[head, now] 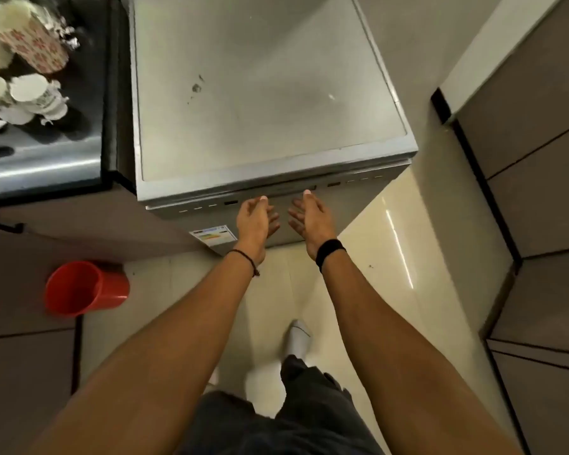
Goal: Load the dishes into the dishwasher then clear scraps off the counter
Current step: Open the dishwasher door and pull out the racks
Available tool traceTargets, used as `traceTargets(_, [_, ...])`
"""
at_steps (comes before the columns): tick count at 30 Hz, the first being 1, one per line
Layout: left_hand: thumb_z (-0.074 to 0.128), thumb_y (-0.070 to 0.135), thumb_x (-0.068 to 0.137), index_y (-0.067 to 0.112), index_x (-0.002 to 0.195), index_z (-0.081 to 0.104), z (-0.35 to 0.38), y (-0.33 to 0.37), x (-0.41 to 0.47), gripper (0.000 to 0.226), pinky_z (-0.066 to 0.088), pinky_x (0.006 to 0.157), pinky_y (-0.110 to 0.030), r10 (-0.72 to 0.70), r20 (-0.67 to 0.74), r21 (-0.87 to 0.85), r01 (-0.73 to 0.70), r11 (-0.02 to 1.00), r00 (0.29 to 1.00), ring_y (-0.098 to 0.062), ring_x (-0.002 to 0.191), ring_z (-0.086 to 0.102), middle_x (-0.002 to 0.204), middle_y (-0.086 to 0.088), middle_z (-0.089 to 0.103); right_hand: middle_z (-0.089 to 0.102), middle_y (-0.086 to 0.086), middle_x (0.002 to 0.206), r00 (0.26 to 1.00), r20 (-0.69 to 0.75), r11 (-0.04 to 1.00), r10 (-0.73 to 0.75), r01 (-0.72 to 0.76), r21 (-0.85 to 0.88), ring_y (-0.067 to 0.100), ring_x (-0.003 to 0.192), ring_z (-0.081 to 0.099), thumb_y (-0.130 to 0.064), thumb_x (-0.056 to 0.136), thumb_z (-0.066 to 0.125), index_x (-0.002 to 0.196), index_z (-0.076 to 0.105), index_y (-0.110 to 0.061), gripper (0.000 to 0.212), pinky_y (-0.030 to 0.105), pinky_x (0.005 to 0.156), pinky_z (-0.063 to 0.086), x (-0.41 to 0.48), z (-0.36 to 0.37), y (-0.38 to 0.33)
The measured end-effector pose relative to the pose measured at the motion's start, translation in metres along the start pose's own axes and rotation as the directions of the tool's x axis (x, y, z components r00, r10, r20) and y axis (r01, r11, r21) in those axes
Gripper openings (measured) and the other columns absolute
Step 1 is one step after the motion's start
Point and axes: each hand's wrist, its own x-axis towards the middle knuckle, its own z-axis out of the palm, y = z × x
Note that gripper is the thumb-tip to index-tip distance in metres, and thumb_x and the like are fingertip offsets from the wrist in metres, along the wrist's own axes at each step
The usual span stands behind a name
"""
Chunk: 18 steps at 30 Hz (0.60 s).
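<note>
Head view: the dishwasher [260, 103] stands in the middle of the scene, seen from above. Its flat grey top is bare apart from a few dark smudges, and its door is closed. Both arms reach forward to the near face of the door, just under the control strip. The left hand [257, 221] and the right hand [309, 218] sit side by side with a small gap between them, palms turned toward each other. Their fingers are loosely spread and they hold nothing. Whether the fingertips touch the door cannot be told.

A thin cord bracelet [243, 257] circles the left wrist and a black wristband [330, 249] the right. A coloured label [212, 236] is stuck on the door left of the left hand.

The dishes are at the far left on the steel tabletop [40, 159]. There, tall patterned mugs [37, 50] stand behind smaller white cups [30, 91]. Crumpled foil scraps [68, 32] lie just beside the mugs.

On the cream floor [375, 257], a red bucket [86, 287] stands left of the arms.
</note>
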Motion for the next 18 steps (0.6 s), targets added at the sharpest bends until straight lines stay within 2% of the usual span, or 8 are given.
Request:
traceTargets(3, [0.056,0.026,0.102,0.008,0.126,0.056,0.008,0.004,0.016,0.031,0.059,0.089,-0.039,-0.103,-0.043,-0.155,0.095,0.983,0.994,-0.023,0.103,0.068,0.117,-0.011,0.069,0.064,0.007,0.127,0.996,0.007,0.994,0.089,-0.089,0.059,0.023,0.112,0.065,-0.038,0.103,0.049,0.121,0.054,-0.018,0.027,0.035,0.089,0.056,0.021,0.002,-0.004])
traceTargets(6, [0.056,0.028,0.100,0.011,0.127,0.060,0.010,0.005,0.030,0.032,0.060,0.084,-0.035,-0.155,-0.038,-0.266,0.140,0.954,0.987,-0.022,0.106,0.069,0.118,-0.011,0.070,0.066,0.010,0.124,0.992,-0.001,0.986,0.129,-0.129,0.103,0.024,0.112,0.065,-0.040,0.102,0.050,0.128,0.055,-0.015,0.037,0.036,0.083,0.058,0.040,0.004,-0.005])
traceTargets(8, [0.054,0.027,0.100,0.011,0.120,0.063,0.012,0.005,0.035,0.027,0.058,0.087,-0.036,-0.167,-0.031,-0.346,0.147,0.927,0.985,-0.022,0.107,0.068,0.118,-0.011,0.071,0.067,0.012,0.123,0.990,0.023,0.977,0.142,-0.143,0.156,0.024,0.111,0.066,-0.042,0.101,0.050,0.131,0.056,-0.014,0.042,0.034,0.078,0.057,0.048,0.007,-0.007])
traceTargets(11, [0.054,0.025,0.100,0.013,0.107,0.065,0.016,0.007,0.035,0.017,0.055,0.094,-0.037,-0.161,-0.016,-0.435,0.138,0.890,0.987,-0.021,0.102,0.068,0.111,-0.011,0.071,0.068,0.012,0.123,0.987,0.052,0.963,0.149,-0.157,0.220,0.022,0.109,0.068,-0.044,0.101,0.049,0.130,0.058,-0.014,0.042,0.034,0.079,0.056,0.054,0.012,-0.006])
traceTargets(14, [0.056,0.030,0.100,0.015,0.107,0.066,0.017,0.003,0.036,0.019,0.055,0.095,-0.036,-0.171,-0.013,-0.465,0.145,0.873,0.985,-0.021,0.105,0.069,0.111,-0.008,0.072,0.069,0.010,0.122,0.987,0.077,0.955,0.142,-0.157,0.252,0.021,0.108,0.069,-0.046,0.102,0.047,0.129,0.058,-0.015,0.042,0.035,0.084,0.055,0.054,0.012,-0.002])
traceTargets(18, [0.062,0.044,0.096,0.013,0.124,0.061,0.015,-0.006,0.038,0.042,0.058,0.084,-0.032,-0.195,-0.025,-0.439,0.164,0.883,0.981,-0.020,0.101,0.071,0.114,-0.009,0.072,0.068,0.011,0.120,0.985,0.077,0.956,0.155,-0.169,0.240,0.021,0.107,0.070,-0.046,0.102,0.047,0.129,0.055,-0.013,0.044,0.034,0.084,0.056,0.048,0.008,0.001])
